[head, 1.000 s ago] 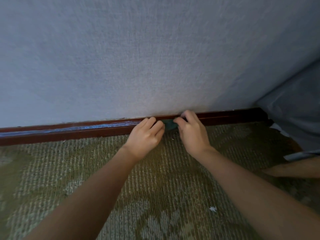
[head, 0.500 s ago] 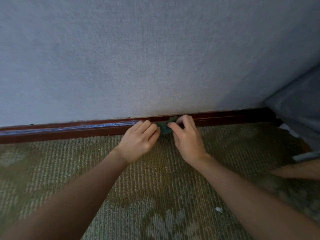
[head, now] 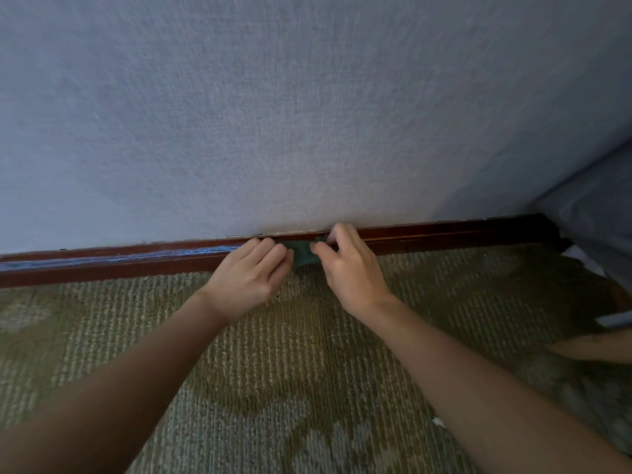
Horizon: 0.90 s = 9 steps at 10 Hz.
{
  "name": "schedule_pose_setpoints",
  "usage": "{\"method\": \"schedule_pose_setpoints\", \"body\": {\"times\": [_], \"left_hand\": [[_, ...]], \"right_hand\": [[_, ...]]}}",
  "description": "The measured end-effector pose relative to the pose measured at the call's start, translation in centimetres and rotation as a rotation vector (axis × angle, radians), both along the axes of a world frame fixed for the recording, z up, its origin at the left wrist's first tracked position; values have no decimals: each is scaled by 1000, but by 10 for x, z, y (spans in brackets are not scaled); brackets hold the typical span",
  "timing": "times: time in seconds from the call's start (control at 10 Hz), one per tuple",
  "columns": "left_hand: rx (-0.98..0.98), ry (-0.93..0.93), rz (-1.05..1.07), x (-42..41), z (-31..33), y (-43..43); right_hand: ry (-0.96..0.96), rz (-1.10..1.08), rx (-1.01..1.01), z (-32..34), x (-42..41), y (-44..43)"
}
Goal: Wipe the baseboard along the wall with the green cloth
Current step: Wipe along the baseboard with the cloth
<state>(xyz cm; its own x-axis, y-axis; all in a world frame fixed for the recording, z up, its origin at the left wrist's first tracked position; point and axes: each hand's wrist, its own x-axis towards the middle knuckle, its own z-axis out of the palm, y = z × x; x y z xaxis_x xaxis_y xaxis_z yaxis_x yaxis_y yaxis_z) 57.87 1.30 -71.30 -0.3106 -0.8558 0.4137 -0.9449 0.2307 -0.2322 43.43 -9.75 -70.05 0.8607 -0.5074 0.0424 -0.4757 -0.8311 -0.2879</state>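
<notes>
**Green against red-brown: a small crumpled dark-green cloth (head: 304, 254) meets the glossy red-brown wooden baseboard (head: 119, 265)**

The cloth is bunched into a wad and pressed to the face of the baseboard, where wall meets floor, roughly midway along the visible strip. The person's left hand (head: 251, 277) grips its left end with curled fingers. The right hand (head: 349, 268) pinches the right end between thumb and fingertips, with its fingers up at the board's top edge. Holding the wad from both sides seems meant to spread it along the narrow strip and stop it sliding down onto the floor. Both forearms reach in low, which suggests the person is crouched or kneeling close to the work.

Left of the hands, a pale bluish streak (head: 171, 253) runs along the board; whether it is damp or glare, I cannot tell. Above rises a textured grey-blue wall (head: 307, 114). Below spreads a ribbed olive carpet (head: 307, 371) with a faded floral pattern, and a white scrap (head: 437, 422) lies near the right forearm. At the far right, grey fabric (head: 595, 213) covers the board's end, and a bare limb (head: 595, 348) rests on the carpet below it.
</notes>
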Motion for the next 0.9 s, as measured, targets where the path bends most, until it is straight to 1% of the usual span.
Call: {"method": "schedule_pose_setpoints", "body": {"times": [0.1, 0.2, 0.3, 0.5, 0.6, 0.7, 0.8, 0.9], "left_hand": [[-19, 18, -2, -10, -1, -10], [1, 22, 11, -11, 0, -9], [22, 46, 27, -9, -1, -5], [35, 91, 129, 3, -2, 17], [28, 113, 200, -6, -3, 18], [21, 158, 220, -15, -5, 15], [-4, 143, 181, -11, -7, 11], [6, 120, 174, -1, -10, 18]], "right_hand": [[-114, 14, -100, 3, -12, -3], [-133, -46, -132, 3, -15, 4], [-122, -93, -122, 4, -6, 14], [-143, -14, -61, 6, 9, 24], [-102, 31, -77, 3, 6, 16], [-81, 12, -86, 3, 3, 7], [-140, 13, -82, 5, 1, 11], [-170, 24, -119, 5, 9, 18]]}}
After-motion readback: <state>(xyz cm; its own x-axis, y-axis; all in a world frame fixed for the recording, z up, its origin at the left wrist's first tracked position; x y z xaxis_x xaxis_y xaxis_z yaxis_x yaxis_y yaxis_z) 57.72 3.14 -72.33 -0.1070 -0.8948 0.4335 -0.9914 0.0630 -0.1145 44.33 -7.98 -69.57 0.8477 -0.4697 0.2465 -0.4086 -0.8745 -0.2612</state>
